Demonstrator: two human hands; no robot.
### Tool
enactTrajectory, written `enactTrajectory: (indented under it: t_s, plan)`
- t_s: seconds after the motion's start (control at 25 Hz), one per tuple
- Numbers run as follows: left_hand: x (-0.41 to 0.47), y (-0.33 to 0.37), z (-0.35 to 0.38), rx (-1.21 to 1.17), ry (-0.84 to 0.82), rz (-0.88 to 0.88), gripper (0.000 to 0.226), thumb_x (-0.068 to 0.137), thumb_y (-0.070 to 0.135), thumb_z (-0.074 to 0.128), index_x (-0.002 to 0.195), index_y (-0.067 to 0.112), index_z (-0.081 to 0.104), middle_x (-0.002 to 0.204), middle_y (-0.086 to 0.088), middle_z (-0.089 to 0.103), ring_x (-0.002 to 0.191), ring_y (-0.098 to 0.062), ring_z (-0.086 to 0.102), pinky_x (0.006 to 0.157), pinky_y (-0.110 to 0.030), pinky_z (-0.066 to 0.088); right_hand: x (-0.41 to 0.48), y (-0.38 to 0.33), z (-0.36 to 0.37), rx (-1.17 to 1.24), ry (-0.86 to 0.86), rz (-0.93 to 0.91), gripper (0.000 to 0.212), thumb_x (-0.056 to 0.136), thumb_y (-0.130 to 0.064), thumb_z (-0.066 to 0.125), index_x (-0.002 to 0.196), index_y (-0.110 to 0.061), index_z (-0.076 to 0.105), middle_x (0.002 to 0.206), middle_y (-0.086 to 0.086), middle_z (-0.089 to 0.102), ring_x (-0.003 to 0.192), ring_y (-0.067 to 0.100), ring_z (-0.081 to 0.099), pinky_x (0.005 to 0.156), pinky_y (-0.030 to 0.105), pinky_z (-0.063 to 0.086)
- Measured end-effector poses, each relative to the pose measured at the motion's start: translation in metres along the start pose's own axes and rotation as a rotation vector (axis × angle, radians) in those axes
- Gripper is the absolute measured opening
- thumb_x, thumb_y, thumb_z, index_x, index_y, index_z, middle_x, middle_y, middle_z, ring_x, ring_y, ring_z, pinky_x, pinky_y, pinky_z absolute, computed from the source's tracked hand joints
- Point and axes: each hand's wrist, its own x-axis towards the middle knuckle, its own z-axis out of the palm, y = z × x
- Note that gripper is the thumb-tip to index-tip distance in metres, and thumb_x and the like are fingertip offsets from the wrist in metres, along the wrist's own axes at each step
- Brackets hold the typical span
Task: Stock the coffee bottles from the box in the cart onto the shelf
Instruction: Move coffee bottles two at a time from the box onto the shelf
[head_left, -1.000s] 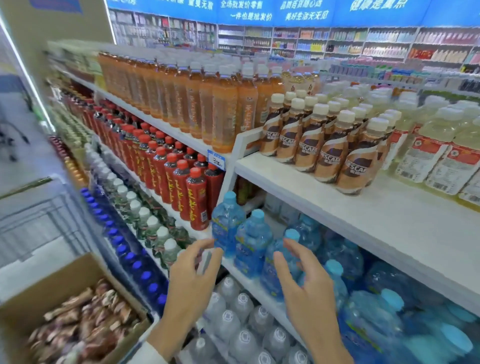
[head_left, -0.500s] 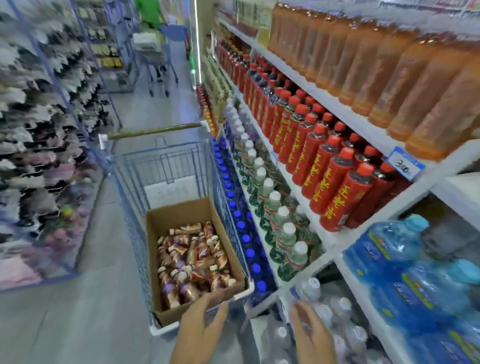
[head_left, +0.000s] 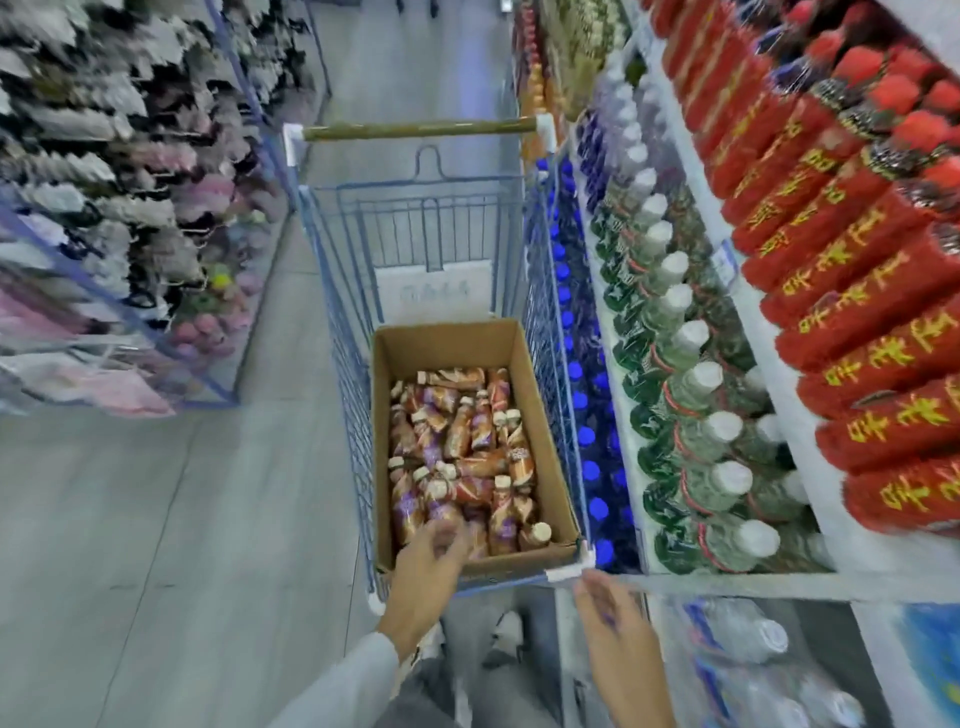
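A cardboard box (head_left: 540, 410) sits in a blue wire cart (head_left: 332, 291) straight ahead. Several brown-and-purple coffee bottles (head_left: 462, 447) with cream caps lie jumbled inside it. My left hand (head_left: 426, 571) reaches over the box's near edge, fingers apart and just above the nearest bottles, holding nothing. My right hand (head_left: 613, 639) hovers open outside the cart's near right corner, in front of the shelf edge. The shelf spot with coffee bottles is out of view.
The shelving (head_left: 737, 577) runs along the right: red bottles (head_left: 852, 332) on top, clear green-labelled bottles (head_left: 691, 395) below, blue-capped bottles (head_left: 587, 431) against the cart. A rack of hanging goods (head_left: 124, 218) lines the left. The grey aisle floor (head_left: 156, 545) lies between.
My view has swung left and down from the coffee shelf to the cart. Both hands moved away from the shelf; my left hand now reaches into the box.
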Motion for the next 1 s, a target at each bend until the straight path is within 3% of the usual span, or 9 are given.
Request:
enactTrajectory:
  t_s: [0.12,0.24,0.36,0.44,0.6,0.76,0.84,1.0]
  plan:
    - [0.067,0.019,0.034,-0.056,-0.019,-0.112,0.032,0.096,0.040,0.063,0.119,0.018,0.064,0.113,0.003,0.067,0.104,-0.014,0.062,0.088,-0.029,0.048,0.026,-0.012,0.007,-0.016,-0.053,0.023,0.013,0.095,-0.023,0.067,0.099,-0.035,0.065,0.108,-0.008,0.070,0.104,0.010,0.064,0.085,0.018,0.043]
    - [0.140,0.034,0.076,-0.068,-0.017,-0.172,0.040,0.094,0.043,0.064,0.124,0.016,0.064,0.117,0.002,0.067,0.109,-0.017,0.060,0.094,-0.030,0.043,0.065,-0.020,0.007,-0.017,-0.118,0.050,0.011,0.095,-0.024,0.067,0.104,-0.030,0.067,0.108,-0.008,0.071,0.104,0.005,0.065,0.079,0.011,0.043]
    - [0.210,0.033,0.116,-0.076,0.038,-0.291,0.056,0.083,0.054,0.063,0.117,0.010,0.067,0.115,-0.005,0.070,0.108,-0.027,0.064,0.099,-0.038,0.048,0.109,-0.032,0.013,-0.025,-0.162,0.047,0.013,0.097,-0.024,0.064,0.106,-0.033,0.065,0.106,-0.013,0.070,0.095,-0.008,0.063,0.076,0.005,0.044]
    - [0.243,0.025,0.139,0.007,0.041,-0.320,0.062,0.086,0.050,0.062,0.128,0.004,0.059,0.128,-0.009,0.064,0.117,-0.031,0.060,0.103,-0.043,0.047,0.133,-0.045,0.014,-0.042,-0.183,0.022,0.014,0.098,-0.032,0.061,0.111,-0.036,0.064,0.108,-0.021,0.067,0.095,-0.018,0.057,0.076,-0.001,0.041]
    - [0.289,0.001,0.167,0.204,0.021,-0.316,0.055,0.091,0.034,0.069,0.130,-0.001,0.053,0.131,-0.017,0.060,0.121,-0.036,0.057,0.102,-0.040,0.046,0.172,-0.061,0.016,-0.071,-0.239,0.038,0.020,0.098,-0.037,0.058,0.118,-0.036,0.061,0.113,-0.026,0.062,0.097,-0.025,0.052,0.076,-0.005,0.039]
    - [0.315,-0.017,0.181,0.414,-0.001,-0.327,0.071,0.085,0.037,0.074,0.139,0.002,0.042,0.142,-0.023,0.044,0.131,-0.040,0.046,0.110,-0.044,0.041,0.194,-0.069,0.017,-0.043,-0.250,0.074,0.022,0.098,-0.034,0.060,0.120,-0.032,0.064,0.112,-0.021,0.064,0.096,-0.022,0.055,0.074,-0.003,0.041]
    - [0.316,-0.016,0.184,0.433,0.001,-0.335,0.070,0.088,0.035,0.071,0.142,0.003,0.038,0.145,-0.025,0.035,0.133,-0.042,0.041,0.112,-0.044,0.038,0.199,-0.071,0.018,-0.053,-0.261,0.090,0.022,0.098,-0.033,0.060,0.120,-0.031,0.064,0.112,-0.020,0.065,0.095,-0.021,0.056,0.074,-0.003,0.041]
    - [0.305,-0.016,0.175,0.325,0.036,-0.263,0.068,0.082,0.028,0.077,0.137,0.008,0.043,0.141,-0.020,0.038,0.125,-0.041,0.050,0.106,-0.039,0.041,0.200,-0.073,0.020,-0.093,-0.295,0.109,0.021,0.098,-0.033,0.060,0.119,-0.031,0.064,0.113,-0.019,0.065,0.095,-0.022,0.056,0.074,-0.002,0.042]
